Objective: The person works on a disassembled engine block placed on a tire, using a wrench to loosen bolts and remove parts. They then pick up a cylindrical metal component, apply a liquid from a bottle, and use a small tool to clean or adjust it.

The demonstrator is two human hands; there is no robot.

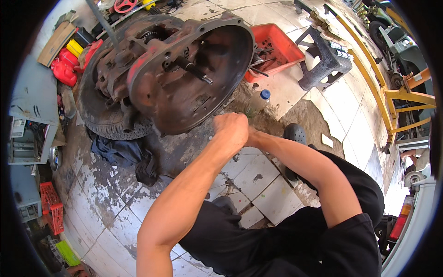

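My left hand is closed in a fist in front of me, its knuckles toward the big gearbox. Whatever it may hold is hidden. Pressed close against it, my right hand is mostly covered by the left, so its fingers do not show. Just ahead is the rusty gearbox with its wide bell housing, a splined shaft jutting from its middle. It rests on a tire. A clear bottle with a blue cap stands just beyond my hands.
A red tray of loose metal parts lies beyond the housing, beside a dark plastic stool. Dark cloth lies by the tire. Yellow metal framing stands at right, grey cabinets at left. The tiled floor is broken.
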